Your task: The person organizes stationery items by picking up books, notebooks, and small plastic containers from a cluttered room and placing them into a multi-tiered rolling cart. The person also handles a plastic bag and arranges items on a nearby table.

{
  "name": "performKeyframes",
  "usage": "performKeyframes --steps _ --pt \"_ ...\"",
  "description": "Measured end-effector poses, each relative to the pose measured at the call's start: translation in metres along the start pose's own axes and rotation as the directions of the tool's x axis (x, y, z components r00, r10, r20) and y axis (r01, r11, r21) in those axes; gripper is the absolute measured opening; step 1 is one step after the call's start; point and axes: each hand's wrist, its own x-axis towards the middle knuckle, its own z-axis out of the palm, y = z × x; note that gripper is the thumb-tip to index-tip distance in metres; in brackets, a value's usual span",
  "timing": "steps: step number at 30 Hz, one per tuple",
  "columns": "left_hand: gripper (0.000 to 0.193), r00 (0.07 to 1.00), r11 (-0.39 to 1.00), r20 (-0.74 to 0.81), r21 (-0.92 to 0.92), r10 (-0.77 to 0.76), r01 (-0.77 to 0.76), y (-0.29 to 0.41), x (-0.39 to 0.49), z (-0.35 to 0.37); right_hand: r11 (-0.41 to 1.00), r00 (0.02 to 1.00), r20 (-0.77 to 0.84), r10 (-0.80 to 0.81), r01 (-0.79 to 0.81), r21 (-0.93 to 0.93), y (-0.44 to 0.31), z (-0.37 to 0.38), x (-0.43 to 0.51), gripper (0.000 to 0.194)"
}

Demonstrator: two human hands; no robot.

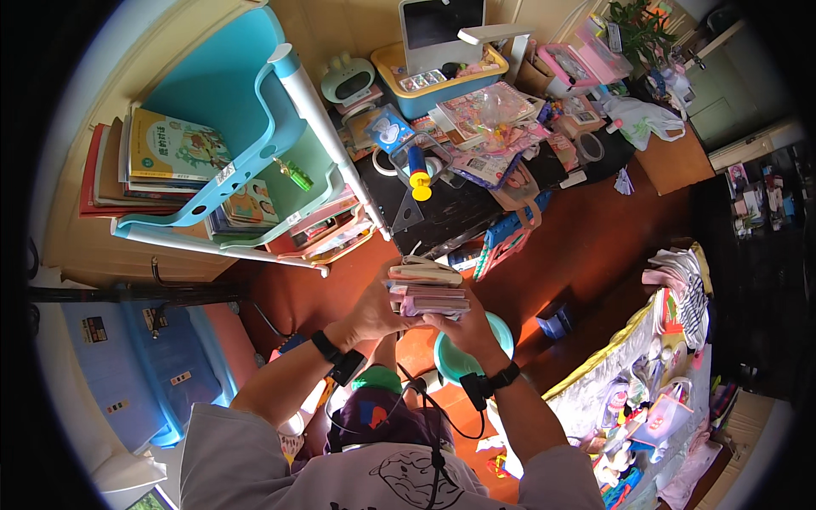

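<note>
A stack of small books or notebooks [428, 288] is held in front of my chest, edges facing up toward me. My left hand [371, 311] grips its left side, and my right hand [470, 326] clasps the right side. Both thumbs press along the near edge, while most other fingers are hidden beneath or behind the stack. Below my right hand stands a mint-green bucket [446, 360], partly covered by that hand and wrist. Ahead lies a black desk [440, 220] with a yellow-and-blue pump [417, 172] and a clear set square [408, 213].
A tiered rolling rack [274, 150] holds books [172, 146] at the left. Notebooks [484, 115] and a blue-and-yellow bin [440, 89] crowd the desk. Blue storage boxes [166, 357] stand lower left. A covered surface piled with toys [637, 408] is at right. Cables [446, 414] hang before me.
</note>
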Motion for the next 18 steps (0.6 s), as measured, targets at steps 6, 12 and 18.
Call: performKeyframes --steps 6,12,18 --pt "0.087 0.938 0.856 -0.006 0.412 0.345 -0.312 -0.010 0.063 -0.046 0.876 0.973 -0.005 -0.233 0.207 -0.435 -0.010 -0.018 0.071 0.084" --pt "0.116 0.993 0.960 0.045 0.257 0.107 -0.115 -0.057 0.091 -0.075 0.739 0.975 0.052 -0.217 0.199 -0.643 0.018 -0.031 0.116 0.102" --pt "0.136 0.977 0.911 0.066 0.354 0.203 -0.213 -0.078 0.100 -0.082 0.796 0.957 0.064 -0.283 0.272 -0.541 0.032 -0.033 0.133 0.091"
